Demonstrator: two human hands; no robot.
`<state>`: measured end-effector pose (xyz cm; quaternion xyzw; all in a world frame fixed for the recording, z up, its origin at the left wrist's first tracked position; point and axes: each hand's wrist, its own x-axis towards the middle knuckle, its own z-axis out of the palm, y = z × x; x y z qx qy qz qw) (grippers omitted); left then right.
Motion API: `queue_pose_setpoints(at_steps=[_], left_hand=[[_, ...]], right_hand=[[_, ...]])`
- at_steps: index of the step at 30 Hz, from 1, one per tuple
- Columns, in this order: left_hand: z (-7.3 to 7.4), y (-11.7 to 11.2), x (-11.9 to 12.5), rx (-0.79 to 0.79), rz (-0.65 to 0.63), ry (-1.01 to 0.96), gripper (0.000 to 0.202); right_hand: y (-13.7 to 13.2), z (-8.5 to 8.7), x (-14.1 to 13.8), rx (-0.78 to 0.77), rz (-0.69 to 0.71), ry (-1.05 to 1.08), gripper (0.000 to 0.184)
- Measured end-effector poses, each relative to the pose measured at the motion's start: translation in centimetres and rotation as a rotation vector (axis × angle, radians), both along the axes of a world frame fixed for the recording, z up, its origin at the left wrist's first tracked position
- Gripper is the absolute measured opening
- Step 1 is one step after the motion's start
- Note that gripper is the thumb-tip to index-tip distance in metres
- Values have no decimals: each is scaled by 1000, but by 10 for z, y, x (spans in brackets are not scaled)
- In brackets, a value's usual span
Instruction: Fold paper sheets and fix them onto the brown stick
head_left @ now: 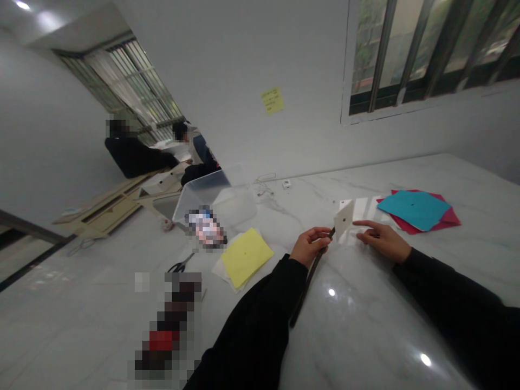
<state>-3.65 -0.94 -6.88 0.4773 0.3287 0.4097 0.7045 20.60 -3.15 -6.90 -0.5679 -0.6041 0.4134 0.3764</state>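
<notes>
Left hand (311, 245) clenched on a dark slender rod (311, 279), tip meeting a white paper piece (343, 218) between the hands; right hand (384, 241) loose, index finger (363, 223) extended at paper's edge; teal paper sheet (414, 210) on red paper sheet (450, 218) far right

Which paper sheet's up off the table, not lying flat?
The white sheet, raised between the left hand gripping a dark strip and the right hand. The yellow sheet, teal sheet and red sheet lie flat on the marble table.

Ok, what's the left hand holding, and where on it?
A long dark stick, gripped near its upper end by the left hand.
</notes>
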Motion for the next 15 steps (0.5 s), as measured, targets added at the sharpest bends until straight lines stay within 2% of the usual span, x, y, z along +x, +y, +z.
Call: queue_pose_setpoints(at_steps=[2, 3, 6, 8, 10, 12, 14, 15], left_hand=[[0, 0, 0, -12, 5, 3, 44], [0, 0, 0, -16, 8, 0, 44], [1, 0, 0, -16, 5, -5, 44], [2, 0, 0, -22, 4, -1, 44], [3, 0, 0, -31, 7, 7, 44], [3, -1, 0, -36, 10, 11, 44], [2, -1, 0, -33, 5, 9, 44], [2, 0, 0, -29, 4, 4, 44]], right_hand=[[0, 1, -1, 19, -28, 57, 77], [0, 1, -2, 19, 1, 59, 75], [0, 0, -1, -16, 141, -14, 50], [1, -1, 0, -25, 127, -42, 47], [0, 0, 1, -6, 21, -10, 52], [0, 1, 1, 13, -64, 41, 65], [-1, 4, 1, 14, -60, 63, 74], [-1, 5, 1, 3, -13, 44, 72]])
